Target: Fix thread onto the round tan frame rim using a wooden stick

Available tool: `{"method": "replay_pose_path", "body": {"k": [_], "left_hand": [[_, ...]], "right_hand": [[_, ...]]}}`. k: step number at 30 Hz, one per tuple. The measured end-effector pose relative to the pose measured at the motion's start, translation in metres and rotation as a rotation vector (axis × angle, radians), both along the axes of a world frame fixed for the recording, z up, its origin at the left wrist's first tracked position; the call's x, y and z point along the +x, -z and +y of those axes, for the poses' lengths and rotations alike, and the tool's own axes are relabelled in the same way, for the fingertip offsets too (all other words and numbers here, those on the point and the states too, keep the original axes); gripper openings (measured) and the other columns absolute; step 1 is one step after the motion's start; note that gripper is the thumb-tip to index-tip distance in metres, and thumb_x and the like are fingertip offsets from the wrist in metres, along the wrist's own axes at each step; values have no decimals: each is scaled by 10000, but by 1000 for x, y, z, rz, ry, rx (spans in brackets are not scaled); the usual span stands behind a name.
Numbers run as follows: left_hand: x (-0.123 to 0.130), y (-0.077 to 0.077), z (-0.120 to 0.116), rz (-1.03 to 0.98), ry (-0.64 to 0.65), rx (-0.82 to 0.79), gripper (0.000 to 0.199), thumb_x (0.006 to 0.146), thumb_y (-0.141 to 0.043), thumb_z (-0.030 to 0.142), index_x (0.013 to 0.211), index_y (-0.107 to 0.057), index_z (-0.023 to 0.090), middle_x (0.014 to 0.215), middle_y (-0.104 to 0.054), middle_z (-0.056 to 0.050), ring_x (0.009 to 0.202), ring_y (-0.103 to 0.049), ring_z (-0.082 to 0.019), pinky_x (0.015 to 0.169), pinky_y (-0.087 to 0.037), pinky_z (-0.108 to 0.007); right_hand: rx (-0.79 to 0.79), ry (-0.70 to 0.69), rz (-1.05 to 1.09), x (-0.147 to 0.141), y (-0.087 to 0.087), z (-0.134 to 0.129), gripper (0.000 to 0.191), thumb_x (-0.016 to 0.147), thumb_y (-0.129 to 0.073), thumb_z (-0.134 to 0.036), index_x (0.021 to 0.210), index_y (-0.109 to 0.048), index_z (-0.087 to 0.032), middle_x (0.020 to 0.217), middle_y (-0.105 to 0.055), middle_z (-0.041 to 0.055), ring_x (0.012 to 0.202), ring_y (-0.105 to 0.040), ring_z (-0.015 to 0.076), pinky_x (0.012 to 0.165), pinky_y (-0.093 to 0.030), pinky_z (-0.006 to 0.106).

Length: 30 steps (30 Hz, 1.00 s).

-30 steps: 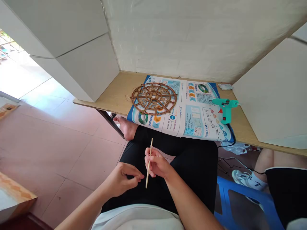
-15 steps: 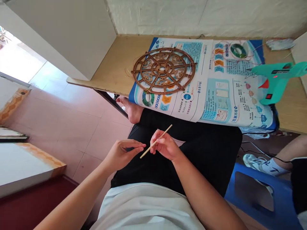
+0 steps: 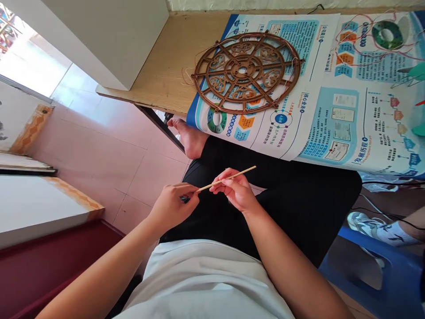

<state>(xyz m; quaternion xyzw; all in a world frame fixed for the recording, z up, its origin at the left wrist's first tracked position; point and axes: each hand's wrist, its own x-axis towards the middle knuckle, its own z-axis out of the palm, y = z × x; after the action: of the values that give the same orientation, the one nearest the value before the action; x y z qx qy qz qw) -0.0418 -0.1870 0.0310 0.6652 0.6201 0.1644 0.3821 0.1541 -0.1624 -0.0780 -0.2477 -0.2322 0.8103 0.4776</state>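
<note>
- While the right hand pinches a wooden stick, the left hand's grip pinches its end.
- Poster overhanging the desk's front edge: "发展历程".
- Openwork disc near poster's left edge.

Ahead of you, a wooden tabletop runs along a pale wall; a dark leg shows beneath. A white panel rises at its left end. Your floor is pinkish tile, glaringly daylit far left. A blue stool stands to your right.

Left hand and right hand hold a stick.
</note>
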Motion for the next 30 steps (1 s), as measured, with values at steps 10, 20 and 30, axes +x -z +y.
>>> {"method": "replay_pose_path", "body": {"k": [10,20,30], "left_hand": [[-9,7,0,-32,-184,-67,286,849,-683,430,898,-849,202,803,-811,-51,639,-663,-139,541,-483,-205],[-8,6,2,34,-226,-97,272,830,-661,429,832,-824,212,744,-787,-27,629,-653,-139,555,-472,-218],[-11,10,12,198,100,-43,210,814,-558,248,740,-749,204,698,-691,-18,591,-524,-117,612,-411,-246]], "right_hand": [[-14,32,-3,-1,4,1,117,813,-792,-255,848,-699,-192,864,-797,27,788,-802,207,690,-652,255],[-1,18,-34,2,5,4,155,819,-799,-273,852,-666,-199,889,-797,21,835,-802,199,747,-658,270],[48,-5,-131,1,6,3,194,810,-835,-292,857,-687,-175,871,-787,50,791,-791,213,752,-669,337]]}}
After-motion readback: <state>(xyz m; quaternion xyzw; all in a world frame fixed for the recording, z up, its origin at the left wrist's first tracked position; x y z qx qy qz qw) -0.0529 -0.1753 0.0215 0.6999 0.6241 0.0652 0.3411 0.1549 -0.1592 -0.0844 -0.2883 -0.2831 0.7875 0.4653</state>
